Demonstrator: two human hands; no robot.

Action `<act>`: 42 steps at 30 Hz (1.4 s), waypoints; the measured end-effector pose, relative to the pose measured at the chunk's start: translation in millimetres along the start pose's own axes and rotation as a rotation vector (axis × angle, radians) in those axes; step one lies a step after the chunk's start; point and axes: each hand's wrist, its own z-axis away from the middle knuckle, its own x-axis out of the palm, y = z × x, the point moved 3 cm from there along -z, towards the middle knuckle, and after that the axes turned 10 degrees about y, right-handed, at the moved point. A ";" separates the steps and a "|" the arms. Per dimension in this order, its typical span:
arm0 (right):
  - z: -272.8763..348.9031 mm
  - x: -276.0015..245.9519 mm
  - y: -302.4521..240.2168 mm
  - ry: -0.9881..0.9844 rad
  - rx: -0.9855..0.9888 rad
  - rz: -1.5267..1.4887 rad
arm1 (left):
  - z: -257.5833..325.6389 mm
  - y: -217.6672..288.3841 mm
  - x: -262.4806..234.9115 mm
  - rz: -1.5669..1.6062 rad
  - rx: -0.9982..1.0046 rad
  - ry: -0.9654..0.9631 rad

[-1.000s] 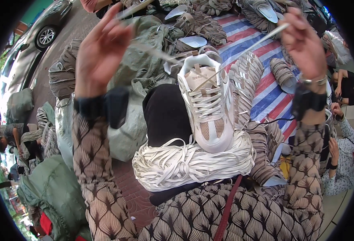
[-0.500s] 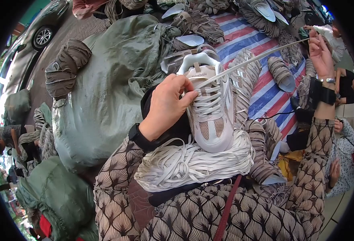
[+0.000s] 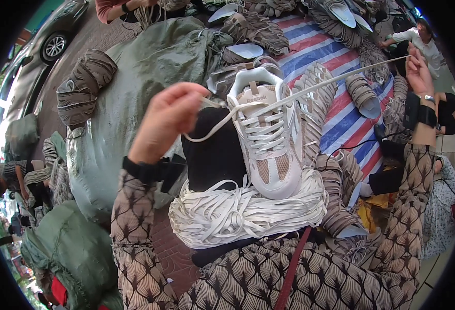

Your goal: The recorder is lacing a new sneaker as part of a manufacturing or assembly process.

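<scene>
A white and beige sneaker [image 3: 279, 173] lies on my lap, toe toward me, resting on a thick bundle of white shoelaces [image 3: 253, 219]. A white lace [image 3: 336, 80] is threaded through its eyelets. Far to the right, my raised right hand [image 3: 419, 72] pinches one end, and that length is stretched taut up from the shoe's tongue. Left of the shoe, my left hand [image 3: 168, 119], slightly blurred, is closed on the lace's other end, which hangs in a slack loop. Under that loop is a black patch of cloth [image 3: 214, 150].
A large green sack [image 3: 129, 129] stands at the left, with a bundle of brown shoe uppers [image 3: 82, 88] on it. More uppers [image 3: 361, 95] lie on a striped red, white and blue sheet [image 3: 341, 124]. Other people sit around, one in white [image 3: 418, 46] at far right. A car [image 3: 51, 41] is parked behind.
My left hand has moved left, away from the shoe's eyelets, drawing lace with it. My right hand has shifted slightly outward, still holding its end taut.
</scene>
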 end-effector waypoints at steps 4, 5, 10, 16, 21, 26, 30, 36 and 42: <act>-31.8 -60.0 -84.3 -0.296 0.040 0.149 | 4.1 18.8 -94.1 0.574 0.137 0.001; -27.0 -72.2 -100.3 -0.111 -0.022 0.248 | 0.7 10.0 -116.7 0.675 0.193 0.073; 28.1 -14.2 -33.2 0.672 -0.233 0.114 | 54.7 16.9 -164.8 0.804 0.317 0.397; 32.2 -98.7 -62.0 0.309 -0.080 0.435 | 83.5 -9.2 -262.5 0.615 0.480 0.684; 126.8 40.2 58.2 0.086 -0.042 0.666 | 111.6 -63.7 -292.7 0.293 0.214 0.946; 199.7 152.1 149.9 -0.630 0.142 0.953 | 54.2 -38.8 -107.8 -0.083 0.119 0.777; 213.5 197.5 187.5 -1.011 0.104 1.079 | 18.6 -31.6 -15.2 -0.067 0.015 0.323; 211.9 219.2 206.1 -1.209 0.028 1.256 | 0.7 -37.6 36.1 -0.318 0.014 0.077; 226.3 215.1 209.3 -1.141 -0.535 1.665 | 2.2 -30.8 49.6 -0.691 0.051 0.025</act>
